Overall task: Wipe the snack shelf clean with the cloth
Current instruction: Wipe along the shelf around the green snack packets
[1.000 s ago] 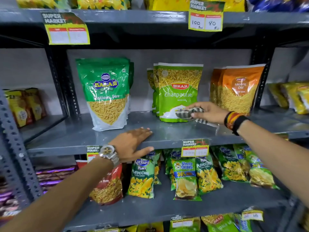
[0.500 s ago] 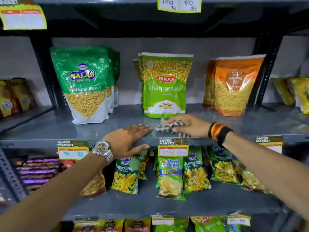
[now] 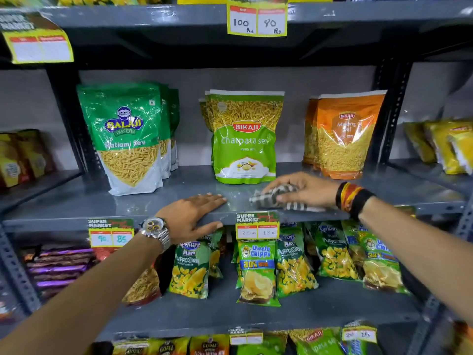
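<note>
The grey metal snack shelf (image 3: 76, 203) runs across the middle of the view. My right hand (image 3: 304, 188) presses a striped black-and-white cloth (image 3: 275, 198) flat on the shelf near its front edge, just in front of the light green Bikaji sev bag (image 3: 244, 139). Left of the cloth, my left hand (image 3: 192, 216) lies flat with fingers apart on the shelf's front edge, thumb under the lip, holding nothing. A watch sits on that wrist.
Dark green Balaji bags (image 3: 125, 137) stand at the left of the shelf, orange Bikaji bags (image 3: 345, 134) at the right. Price tags (image 3: 257, 226) hang from the front lip. Puffcorn and chips packets (image 3: 256, 270) fill the shelf below. Perforated uprights (image 3: 394, 111) frame the bay.
My right hand dragged the cloth from the base of the light green bag forward to the shelf's front edge. My left hand stayed planted on the edge.
</note>
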